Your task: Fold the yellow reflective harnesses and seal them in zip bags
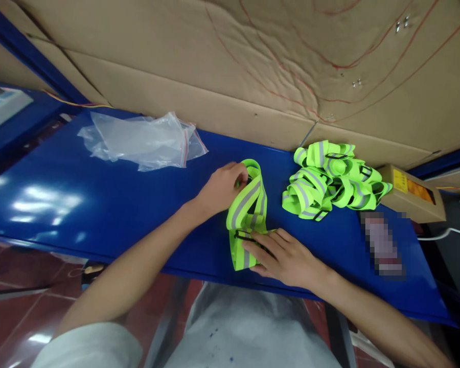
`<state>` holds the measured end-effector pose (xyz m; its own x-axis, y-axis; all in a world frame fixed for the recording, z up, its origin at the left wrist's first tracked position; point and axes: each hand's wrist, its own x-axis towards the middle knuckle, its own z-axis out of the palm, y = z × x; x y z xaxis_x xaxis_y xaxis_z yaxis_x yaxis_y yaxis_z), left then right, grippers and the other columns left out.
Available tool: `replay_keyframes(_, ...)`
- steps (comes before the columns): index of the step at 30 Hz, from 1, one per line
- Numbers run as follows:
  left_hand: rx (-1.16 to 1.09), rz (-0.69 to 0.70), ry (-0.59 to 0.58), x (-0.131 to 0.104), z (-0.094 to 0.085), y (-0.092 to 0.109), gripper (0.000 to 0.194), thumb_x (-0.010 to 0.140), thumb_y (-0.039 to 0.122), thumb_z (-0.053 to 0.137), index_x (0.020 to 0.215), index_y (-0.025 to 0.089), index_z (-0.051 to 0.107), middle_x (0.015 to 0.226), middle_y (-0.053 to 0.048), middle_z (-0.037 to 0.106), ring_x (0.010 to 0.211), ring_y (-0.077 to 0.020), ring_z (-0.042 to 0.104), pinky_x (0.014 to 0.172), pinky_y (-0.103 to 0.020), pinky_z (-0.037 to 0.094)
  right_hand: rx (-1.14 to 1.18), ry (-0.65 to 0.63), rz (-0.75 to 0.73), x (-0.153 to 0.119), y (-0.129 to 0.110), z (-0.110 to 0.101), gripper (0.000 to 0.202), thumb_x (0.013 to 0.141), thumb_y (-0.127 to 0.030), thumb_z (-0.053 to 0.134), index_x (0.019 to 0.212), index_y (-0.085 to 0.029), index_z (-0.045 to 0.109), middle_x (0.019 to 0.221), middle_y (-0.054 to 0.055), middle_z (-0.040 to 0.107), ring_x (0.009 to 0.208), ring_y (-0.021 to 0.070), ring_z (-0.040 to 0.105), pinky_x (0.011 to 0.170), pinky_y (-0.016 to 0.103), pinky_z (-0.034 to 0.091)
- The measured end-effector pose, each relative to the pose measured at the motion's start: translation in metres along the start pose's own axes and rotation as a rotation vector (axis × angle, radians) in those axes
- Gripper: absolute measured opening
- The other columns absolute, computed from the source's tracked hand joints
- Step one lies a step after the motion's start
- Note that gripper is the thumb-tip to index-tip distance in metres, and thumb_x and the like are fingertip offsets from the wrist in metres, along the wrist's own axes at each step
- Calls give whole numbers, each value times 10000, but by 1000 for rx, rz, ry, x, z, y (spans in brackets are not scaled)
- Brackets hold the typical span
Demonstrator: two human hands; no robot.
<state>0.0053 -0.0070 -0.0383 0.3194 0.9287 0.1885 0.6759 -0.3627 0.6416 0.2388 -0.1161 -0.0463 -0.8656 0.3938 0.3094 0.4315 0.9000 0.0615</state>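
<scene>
Nearest the camera, below the table's front edge: grey garment (pixel 249 332), dark specks on it, cut off by the bottom of the view. On the glossy blue tabletop (pixel 168 225), close to that edge: right hand (pixel 291 258), fingers extended and slightly parted, laid over the lower end of one lime-yellow reflective strap (pixel 242 205), by a black buckle (pixel 243 235). Same strap, grey stripe along its length: looped and folded, just left of the right hand and reaching up to the left hand (pixel 224 189). Left hand: fingers curled inward, touching the upper loop from its left side; pinching the webbing or merely resting against it, cannot tell. Hidden: left fingertips, tucked behind the curl; part of the buckle, beneath the right fingers. Farther right: flat item (pixel 383 245), masked by pixelation, not identifiable. Beyond it: tangled heap of matching straps (pixel 310 194), black buckles among the folds, count hard to make out. Beside the heap: cardboard box (pixel 414 204), yellow label on top, orange contents indistinct. Back left: clear zip-seal bags (pixel 149 140), overlapping, red seal lines. Rearmost: brown cardboard panel (pixel 168 66), red wires (pixel 341 67) trailing across, cropped at the top.
</scene>
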Motion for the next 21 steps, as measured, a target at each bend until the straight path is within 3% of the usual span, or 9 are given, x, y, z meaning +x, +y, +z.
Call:
replay_keyframes(3,-125,-53,-218,-1,-2,0,185,898,280,613,1061,209,663,941,-49,744,863,-241,722,746,-308,508,-9,4,-1,0,-1,1,463,1042,-409,538,1418,-141,574,1209,142,714,976,236,656,873,371,435)
replay_keyframes(5,-92,-42,-244,-2,-2,2,252,897,288,624,1136,218,659,1001,-63,763,946,-277,741,768,-319,513,-18,1,1,0,-1,2,465,1043,-416,533,1419,-145,574,1210,144,714,982,238,655,878,372,437)
replay_keyframes(10,-65,-79,-194,-4,2,1,368,876,258,639,1237,200,593,1079,-106,755,1006,-311,740,852,-369,541,-25,-12,2,0,-3,3,469,1045,-424,528,1427,-155,568,1225,139,713,984,239,660,894,378,443)
replay_keyframes(13,-184,-171,-104,0,5,-5,424,869,198,580,1290,199,526,1180,-106,733,1074,-285,719,922,-379,543,-20,-24,6,0,-3,3,464,1051,-421,516,1428,-157,568,1246,141,711,993,239,663,899,381,451)
replay_keyframes(16,-232,-235,-58,5,6,-11,448,857,156,528,1301,192,484,1143,-84,735,1020,-248,716,913,-371,542,-16,-41,16,1,-2,3,469,1054,-420,514,1442,-158,556,1287,144,698,1022,241,665,912,385,458)
replay_keyframes(21,37,-357,42,10,5,-9,399,902,290,587,1285,198,523,965,-87,724,849,-273,706,825,-386,515,-23,-31,30,1,-2,4,471,1051,-417,530,1443,-159,556,1304,139,690,1048,247,664,939,395,461)
